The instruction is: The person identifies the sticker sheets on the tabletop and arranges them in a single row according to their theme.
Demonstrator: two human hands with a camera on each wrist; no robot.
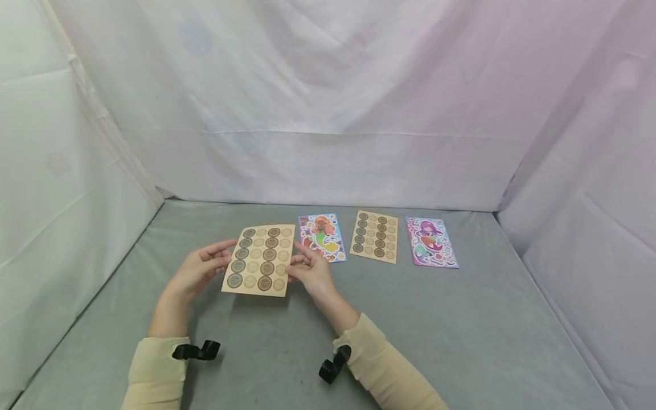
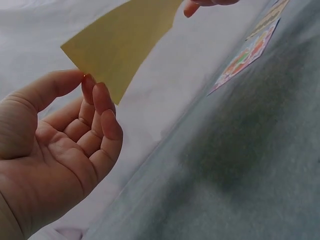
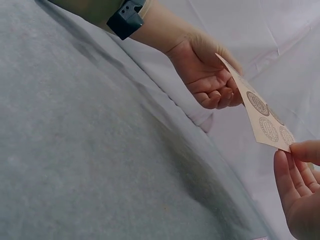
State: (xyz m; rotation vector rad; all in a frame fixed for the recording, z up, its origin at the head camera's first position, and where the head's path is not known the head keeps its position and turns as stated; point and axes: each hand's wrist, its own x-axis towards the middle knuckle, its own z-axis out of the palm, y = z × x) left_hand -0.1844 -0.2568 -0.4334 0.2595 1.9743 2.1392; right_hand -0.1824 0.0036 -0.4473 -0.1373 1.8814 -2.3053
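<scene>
Both hands hold up a tan sticker sheet (image 1: 258, 259) printed with rows of dark and light round stickers. My left hand (image 1: 199, 270) pinches its left edge between thumb and fingertips, the other fingers loosely curled. At the opposite edge, my right hand (image 1: 314, 276) pinches with thumb and fingers. The sheet hangs above the table, tilted, a shadow below it. In the left wrist view the plain back of the sticker sheet (image 2: 125, 45) shows, slightly bent. From the right wrist view, the round stickers face this way on the sheet (image 3: 255, 112).
Behind the right hand lies a colourful mermaid sticker sheet (image 1: 323, 236). To its right are another tan round-sticker sheet (image 1: 374, 236) and a purple-haired mermaid sheet (image 1: 432, 242). A grey cloth covers the table (image 1: 435, 336); white curtains (image 1: 328, 102) stand at the back and sides.
</scene>
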